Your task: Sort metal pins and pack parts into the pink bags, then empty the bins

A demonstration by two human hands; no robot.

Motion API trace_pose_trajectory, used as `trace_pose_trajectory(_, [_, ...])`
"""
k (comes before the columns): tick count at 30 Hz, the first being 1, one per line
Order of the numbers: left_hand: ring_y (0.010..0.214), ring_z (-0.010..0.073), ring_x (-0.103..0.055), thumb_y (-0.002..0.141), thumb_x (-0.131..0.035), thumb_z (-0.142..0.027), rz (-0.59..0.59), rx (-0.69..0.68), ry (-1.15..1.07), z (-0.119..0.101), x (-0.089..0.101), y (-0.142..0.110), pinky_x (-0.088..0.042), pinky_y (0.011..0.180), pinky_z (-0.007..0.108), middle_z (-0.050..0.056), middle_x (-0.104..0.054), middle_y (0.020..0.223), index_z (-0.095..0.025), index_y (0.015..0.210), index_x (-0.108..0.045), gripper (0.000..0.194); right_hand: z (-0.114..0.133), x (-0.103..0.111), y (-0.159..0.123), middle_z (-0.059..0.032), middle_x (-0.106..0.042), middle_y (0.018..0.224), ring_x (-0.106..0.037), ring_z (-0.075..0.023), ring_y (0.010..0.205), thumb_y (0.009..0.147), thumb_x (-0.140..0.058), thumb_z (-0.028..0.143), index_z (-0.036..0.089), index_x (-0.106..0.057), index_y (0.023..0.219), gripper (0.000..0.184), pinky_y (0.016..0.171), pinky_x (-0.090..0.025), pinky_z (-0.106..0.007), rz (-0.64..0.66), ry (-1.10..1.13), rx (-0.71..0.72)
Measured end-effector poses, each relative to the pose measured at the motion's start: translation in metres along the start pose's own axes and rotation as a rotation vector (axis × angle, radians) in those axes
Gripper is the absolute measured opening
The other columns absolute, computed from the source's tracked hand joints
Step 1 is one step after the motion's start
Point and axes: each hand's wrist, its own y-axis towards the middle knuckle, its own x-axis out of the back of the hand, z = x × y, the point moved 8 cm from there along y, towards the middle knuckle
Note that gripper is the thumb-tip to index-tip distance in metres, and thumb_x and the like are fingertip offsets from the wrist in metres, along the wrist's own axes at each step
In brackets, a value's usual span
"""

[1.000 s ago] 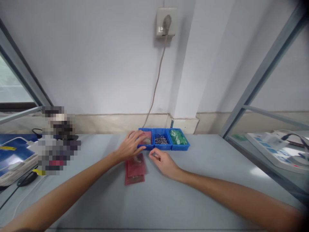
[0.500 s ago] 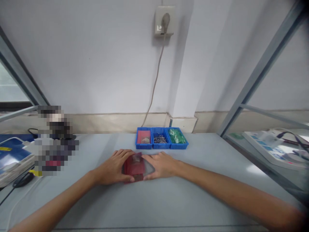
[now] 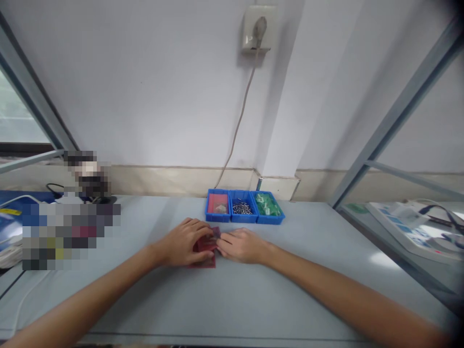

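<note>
A translucent red plastic bag (image 3: 207,264) lies on the grey tabletop, much of it covered by my hands. My left hand (image 3: 184,243) is curled over its left side, thumb at the front and fingers at the back. At the bag's upper right edge, my right hand (image 3: 239,245) is closed, fingertips pinched together on the plastic. What the bag contains, if anything, is hard to make out under my fingers.
Behind my hands stand three joined blue bins: one with red bags (image 3: 218,200), one with small metal screws (image 3: 242,208), one with green bags (image 3: 267,204). A power cable (image 3: 239,121) hangs down the wall. A white power strip (image 3: 402,227) lies at right; pixelated items sit at left.
My right hand has gone from spread thumb and fingers to a closed pinch at the bag's edge. My left hand has shifted slightly right over the bag. The view has moved a little.
</note>
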Motion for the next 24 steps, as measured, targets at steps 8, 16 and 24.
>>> trace_pose_trajectory(8, [0.104, 0.0236, -0.068, 0.110, -0.049, -0.037, -0.087, -0.018, -0.064, -0.001, -0.004, 0.016, -0.049, 0.096, 0.039, 0.007, -0.074, 0.111, -0.025, 0.117, -0.070, 0.026, -0.001, 0.024, -0.009, -0.0053, -0.074, 0.089, -0.068, -0.0218, 0.081, 0.108, -0.049, 0.040, 0.027, -0.075, 0.101, 0.030, 0.079, -0.054, -0.035, -0.154, 0.050, -0.116])
trace_pose_trajectory(16, [0.090, 0.0204, -0.067, 0.107, -0.054, -0.043, -0.276, 0.159, -0.408, 0.003, 0.000, 0.036, -0.052, 0.080, 0.030, 0.004, -0.073, 0.100, -0.023, 0.112, -0.075, 0.029, -0.011, 0.036, -0.011, -0.0036, -0.067, 0.097, -0.060, -0.0200, 0.078, 0.101, -0.066, 0.043, 0.026, -0.061, 0.122, 0.028, 0.069, -0.051, -0.032, -0.393, 0.242, -0.342])
trace_pose_trajectory(24, [0.078, 0.0175, -0.061, 0.106, -0.057, -0.043, -0.355, 0.239, -0.410, 0.007, -0.015, 0.033, -0.050, 0.074, 0.029, 0.002, -0.071, 0.090, -0.020, 0.101, -0.073, 0.029, -0.031, 0.030, -0.026, -0.0027, -0.062, 0.089, -0.057, -0.0211, 0.081, 0.103, -0.061, 0.048, 0.023, -0.071, 0.098, 0.028, 0.074, -0.050, -0.034, -0.399, 0.340, -0.381])
